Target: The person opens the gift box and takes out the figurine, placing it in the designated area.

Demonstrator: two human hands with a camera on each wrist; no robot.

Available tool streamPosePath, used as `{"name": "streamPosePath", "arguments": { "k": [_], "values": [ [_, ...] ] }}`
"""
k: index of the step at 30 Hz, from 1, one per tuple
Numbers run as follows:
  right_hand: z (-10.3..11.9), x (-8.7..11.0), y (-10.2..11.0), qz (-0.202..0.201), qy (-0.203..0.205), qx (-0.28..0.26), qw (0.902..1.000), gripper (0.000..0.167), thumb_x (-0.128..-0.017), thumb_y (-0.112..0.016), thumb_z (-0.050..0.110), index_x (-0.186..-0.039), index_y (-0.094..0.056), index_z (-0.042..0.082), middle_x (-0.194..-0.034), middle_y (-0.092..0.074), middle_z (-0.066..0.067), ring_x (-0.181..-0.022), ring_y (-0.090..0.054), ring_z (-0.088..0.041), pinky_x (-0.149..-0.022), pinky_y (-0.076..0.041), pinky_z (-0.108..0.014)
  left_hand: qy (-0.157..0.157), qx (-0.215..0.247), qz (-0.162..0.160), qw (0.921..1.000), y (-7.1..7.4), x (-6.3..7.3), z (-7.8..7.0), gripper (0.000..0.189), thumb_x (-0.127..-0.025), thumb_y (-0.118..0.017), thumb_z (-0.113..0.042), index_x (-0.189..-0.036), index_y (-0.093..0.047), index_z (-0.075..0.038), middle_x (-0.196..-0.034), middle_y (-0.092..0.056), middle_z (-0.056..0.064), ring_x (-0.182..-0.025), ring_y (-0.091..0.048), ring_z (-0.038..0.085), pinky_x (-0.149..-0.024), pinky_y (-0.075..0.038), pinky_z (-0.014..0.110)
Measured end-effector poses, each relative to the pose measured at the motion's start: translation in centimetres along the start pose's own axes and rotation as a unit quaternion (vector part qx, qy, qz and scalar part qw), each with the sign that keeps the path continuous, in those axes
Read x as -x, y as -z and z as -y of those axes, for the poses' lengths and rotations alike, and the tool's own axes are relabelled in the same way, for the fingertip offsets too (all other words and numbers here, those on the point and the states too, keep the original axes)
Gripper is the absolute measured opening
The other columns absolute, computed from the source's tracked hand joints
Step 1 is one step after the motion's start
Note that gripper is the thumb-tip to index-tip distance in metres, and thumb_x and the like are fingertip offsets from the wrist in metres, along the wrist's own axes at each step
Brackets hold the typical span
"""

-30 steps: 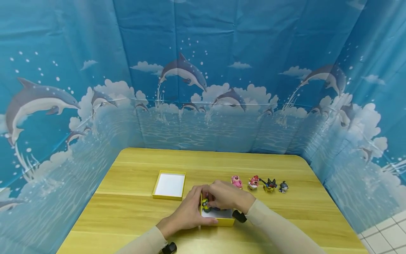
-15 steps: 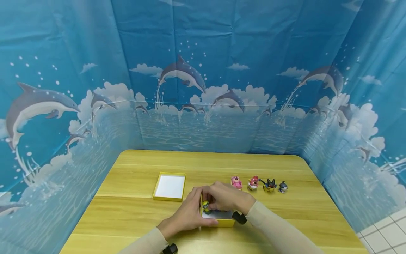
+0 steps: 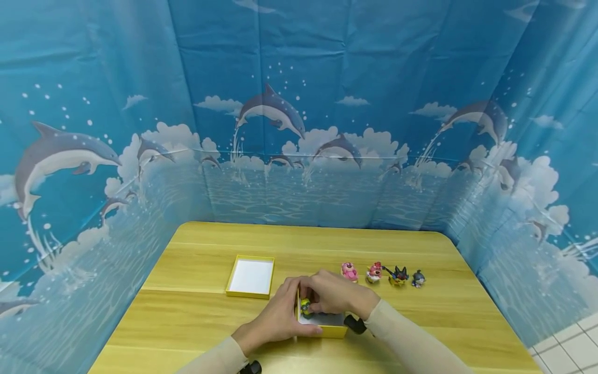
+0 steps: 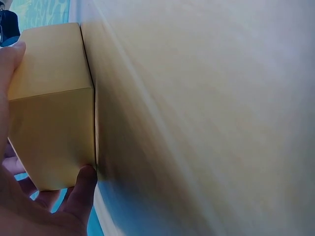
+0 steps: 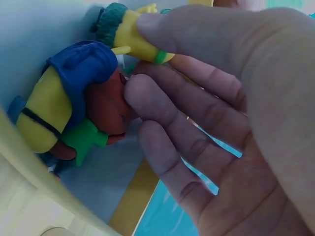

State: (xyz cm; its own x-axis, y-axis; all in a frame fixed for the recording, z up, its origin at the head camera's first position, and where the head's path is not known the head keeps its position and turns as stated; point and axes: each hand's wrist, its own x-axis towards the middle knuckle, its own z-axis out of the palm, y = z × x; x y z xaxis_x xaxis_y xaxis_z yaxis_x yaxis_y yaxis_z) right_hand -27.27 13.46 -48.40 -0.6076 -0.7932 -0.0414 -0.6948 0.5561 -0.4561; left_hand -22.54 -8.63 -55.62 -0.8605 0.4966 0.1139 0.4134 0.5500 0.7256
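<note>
My left hand [image 3: 277, 318] grips the left side of a yellow open-topped box [image 3: 329, 332], thumb along its front wall; in the left wrist view other fingers wrap the box's [image 4: 54, 137] far side. Reaching inside, my right hand [image 3: 334, 293] pinches a small yellow toy figure [image 3: 306, 307] with a green skirt. The right wrist view has its thumb on the toy's yellow body and fingers behind. Beside it in the box lies another toy figure [image 5: 74, 93] with a blue hat, yellow body and green part, near my fingertips. The right hand hides part of the interior in the head view.
A shallow yellow lid [image 3: 250, 276] with a white inside lies left of the box. Behind and to the right stand a pink bear figure [image 3: 348, 271], a red-and-white figure [image 3: 374, 272], a black-eared figure [image 3: 398, 276] and a grey figure [image 3: 418, 279].
The yellow toy figure has tilted slightly under my right fingers inside the box. My left hand keeps its grip, and the view has shifted a little.
</note>
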Motion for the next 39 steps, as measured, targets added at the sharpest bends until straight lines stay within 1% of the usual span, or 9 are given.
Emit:
{"name": "streamPosePath", "arguments": {
  "k": [8,16,21,25,29,34,39],
  "values": [
    [-0.1,0.3,-0.2,-0.009,-0.006,-0.001,0.9999,0.024,-0.102,-0.092,0.011,-0.121,-0.077,0.012,-0.1,-0.081,0.005,-0.082,-0.068,0.004,-0.076,-0.059,-0.018,-0.003,0.001,-0.002,1.0,-0.2,0.0,0.3,0.119,-0.087,-0.095,-0.073,-0.176,-0.04,-0.019,-0.165,-0.051,0.001,-0.144,-0.055,0.019,-0.124,-0.055,0.046],
    [0.1,1.0,0.0,-0.017,-0.009,-0.028,0.9994,0.023,-0.103,-0.09,0.009,-0.125,-0.082,0.01,-0.101,-0.081,0.003,-0.081,-0.065,0.005,-0.077,-0.059,-0.02,-0.002,0.004,-0.001,1.0,-0.3,0.2,0.2,0.121,-0.088,-0.095,-0.074,-0.18,-0.036,-0.023,-0.168,-0.05,0.001,-0.147,-0.055,0.02,-0.125,-0.055,0.049],
    [0.1,1.3,0.0,-0.029,-0.006,-0.024,0.9993,0.028,-0.103,-0.09,0.008,-0.13,-0.082,0.007,-0.104,-0.082,0.0,-0.082,-0.065,0.003,-0.078,-0.059,-0.02,-0.007,0.005,-0.005,1.0,-0.2,0.0,0.1,0.119,-0.087,-0.096,-0.072,-0.178,-0.037,-0.024,-0.168,-0.05,0.001,-0.146,-0.055,0.02,-0.125,-0.055,0.049],
    [0.0,1.4,-0.3,-0.035,-0.004,-0.027,0.999,0.03,-0.102,-0.091,0.008,-0.131,-0.083,0.007,-0.106,-0.083,0.001,-0.083,-0.066,0.004,-0.078,-0.06,-0.02,-0.006,0.007,-0.006,0.9999,-0.3,0.1,0.2,0.118,-0.087,-0.096,-0.073,-0.178,-0.038,-0.025,-0.168,-0.05,0.001,-0.145,-0.055,0.019,-0.124,-0.055,0.048],
    [-0.2,1.7,-0.5,-0.041,0.002,-0.025,0.9988,0.033,-0.102,-0.091,0.009,-0.134,-0.083,0.007,-0.114,-0.084,0.0,-0.087,-0.066,0.005,-0.081,-0.061,-0.021,-0.005,0.006,-0.006,1.0,-0.4,0.1,0.4,0.119,-0.087,-0.095,-0.074,-0.178,-0.037,-0.025,-0.168,-0.05,0.0,-0.146,-0.056,0.019,-0.124,-0.055,0.049],
    [-0.2,2.0,-0.2,-0.052,0.016,-0.013,0.9984,0.034,-0.103,-0.09,0.009,-0.136,-0.083,0.007,-0.126,-0.084,-0.004,-0.093,-0.068,0.002,-0.086,-0.063,-0.022,-0.003,0.007,-0.007,0.9999,-0.4,-0.1,0.4,0.121,-0.087,-0.095,-0.074,-0.179,-0.036,-0.024,-0.17,-0.05,0.001,-0.149,-0.055,0.021,-0.125,-0.055,0.051],
    [-0.2,2.2,0.0,-0.05,0.018,-0.01,0.9985,0.034,-0.104,-0.089,0.009,-0.137,-0.083,0.007,-0.128,-0.084,-0.005,-0.096,-0.069,0.001,-0.088,-0.063,-0.023,0.004,0.005,-0.005,1.0,-0.3,-0.2,0.4,0.125,-0.086,-0.094,-0.076,-0.18,-0.036,-0.02,-0.172,-0.049,0.003,-0.151,-0.055,0.023,-0.125,-0.055,0.054]
  ]
}}
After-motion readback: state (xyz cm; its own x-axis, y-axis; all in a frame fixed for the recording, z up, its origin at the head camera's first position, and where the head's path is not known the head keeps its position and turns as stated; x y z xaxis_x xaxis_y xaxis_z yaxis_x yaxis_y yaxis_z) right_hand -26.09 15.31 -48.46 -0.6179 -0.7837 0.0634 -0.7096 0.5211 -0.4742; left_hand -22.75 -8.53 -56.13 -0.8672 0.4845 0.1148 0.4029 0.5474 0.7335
